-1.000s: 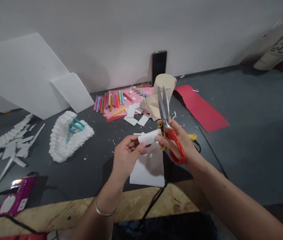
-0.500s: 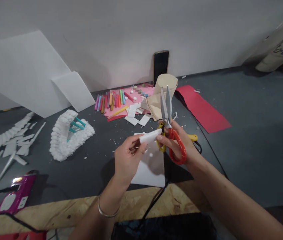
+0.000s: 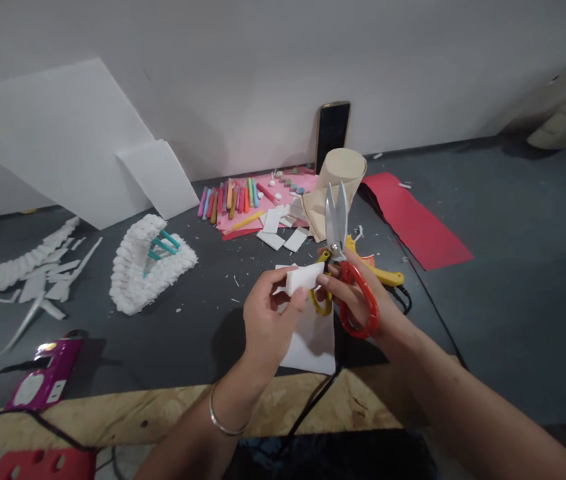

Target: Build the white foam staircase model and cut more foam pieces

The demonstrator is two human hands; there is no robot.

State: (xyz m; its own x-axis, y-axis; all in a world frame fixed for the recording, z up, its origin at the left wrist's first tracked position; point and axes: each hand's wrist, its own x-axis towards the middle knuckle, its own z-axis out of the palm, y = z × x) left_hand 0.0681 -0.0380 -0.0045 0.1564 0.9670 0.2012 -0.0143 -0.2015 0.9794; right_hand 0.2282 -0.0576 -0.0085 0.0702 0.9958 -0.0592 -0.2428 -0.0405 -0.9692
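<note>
My left hand pinches a small white block, perhaps foam, by its left end. The fingertips of my right hand touch the block's right end. The same hand is closed round scissors that have a red loop and a yellow loop below the pivot. Their blades point up and stand slightly apart. Under both hands lies a white sheet. A yellow tool with a cord, like a glue gun, lies just behind my right hand, partly hidden by it.
Left of my hands stands a white arched model with teal sticks. White strips and a magenta box with cables lie farther left. Behind are coloured sticks, a beige roll, a phone and red sheet.
The block has turned in my fingers and shows a broader side. The scissors have tilted slightly. The whole view has shifted a little, so the table things appear farther right.
</note>
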